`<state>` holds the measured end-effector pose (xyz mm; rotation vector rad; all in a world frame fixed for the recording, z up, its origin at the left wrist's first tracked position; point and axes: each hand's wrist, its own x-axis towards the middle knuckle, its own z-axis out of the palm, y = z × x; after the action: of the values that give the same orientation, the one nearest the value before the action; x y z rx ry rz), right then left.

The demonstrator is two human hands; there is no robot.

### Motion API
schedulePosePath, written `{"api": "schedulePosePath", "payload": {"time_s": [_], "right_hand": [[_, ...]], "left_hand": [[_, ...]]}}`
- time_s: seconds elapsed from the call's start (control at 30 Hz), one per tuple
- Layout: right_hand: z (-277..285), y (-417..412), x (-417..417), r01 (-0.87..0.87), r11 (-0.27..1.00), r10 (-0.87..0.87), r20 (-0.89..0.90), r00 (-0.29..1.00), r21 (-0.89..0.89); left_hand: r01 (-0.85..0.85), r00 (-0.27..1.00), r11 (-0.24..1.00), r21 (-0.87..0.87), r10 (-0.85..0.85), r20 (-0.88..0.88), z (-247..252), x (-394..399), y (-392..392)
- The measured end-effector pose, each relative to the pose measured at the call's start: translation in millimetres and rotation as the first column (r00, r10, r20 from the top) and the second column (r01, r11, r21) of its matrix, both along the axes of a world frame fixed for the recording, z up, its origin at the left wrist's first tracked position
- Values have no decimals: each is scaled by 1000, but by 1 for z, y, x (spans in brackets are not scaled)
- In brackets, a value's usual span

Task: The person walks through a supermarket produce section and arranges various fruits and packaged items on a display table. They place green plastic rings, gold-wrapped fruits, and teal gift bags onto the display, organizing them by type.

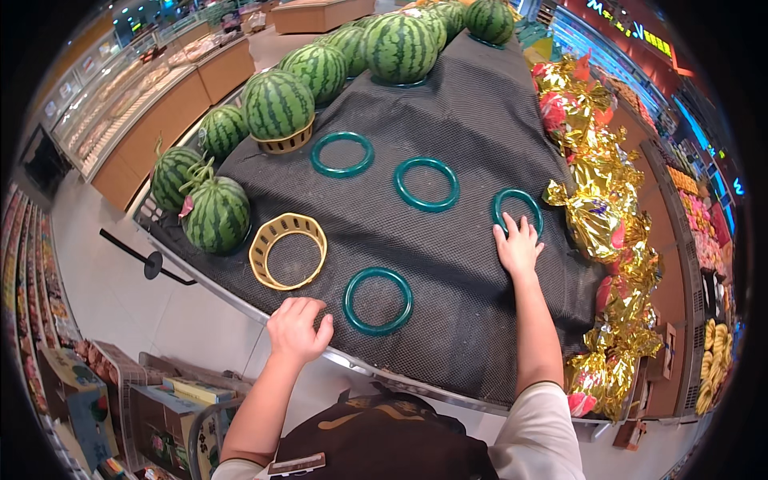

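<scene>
My right hand (518, 245) reaches over a teal plastic ring (517, 192) at the right of the black mesh cover (462, 288). Its fingers are spread across the ring's near side and do not close around it. Low at the front edge, my left hand (299, 330) is held with fingers slightly bent and thumb apart, nothing in it. Just beyond it lies a tan slotted plastic basket (260, 255). To its right is a second teal ring (378, 330). Two more rings, one left (315, 155) and one central (426, 207), rest farther up the cover.
Several watermelons (399, 48) line the display's left and far sides; one watermelon (278, 105) sits in a tan basket (288, 143). Gold-foil packages (600, 222) border the right. A metal edge (408, 384) runs before me. Behind my left arm stand printed cartons (165, 429).
</scene>
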<state>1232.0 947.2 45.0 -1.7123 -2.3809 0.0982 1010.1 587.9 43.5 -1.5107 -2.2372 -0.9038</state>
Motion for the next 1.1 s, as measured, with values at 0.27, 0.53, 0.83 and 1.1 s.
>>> {"api": "schedulePosePath", "payload": {"time_s": [0.27, 0.53, 0.83, 1.1], "right_hand": [[-2, -13, -8, 53, 984, -48, -29, 998, 173], [-6, -5, -1, 55, 934, -10, -130, 992, 352], [-8, -3, 13, -5, 956, 69, -210, 975, 293], [-17, -3, 6, -24, 925, 114, -215, 970, 380]], "left_hand": [[-26, 998, 999, -32, 28, 49, -1, 1, -6], [-26, 989, 818, -575, 105, 104, 28, -23, 10], [-102, 980, 600, -794, 198, 24, -1, -50, 32], [-128, 988, 977, -170, 141, 63, 18, -39, 16]]}}
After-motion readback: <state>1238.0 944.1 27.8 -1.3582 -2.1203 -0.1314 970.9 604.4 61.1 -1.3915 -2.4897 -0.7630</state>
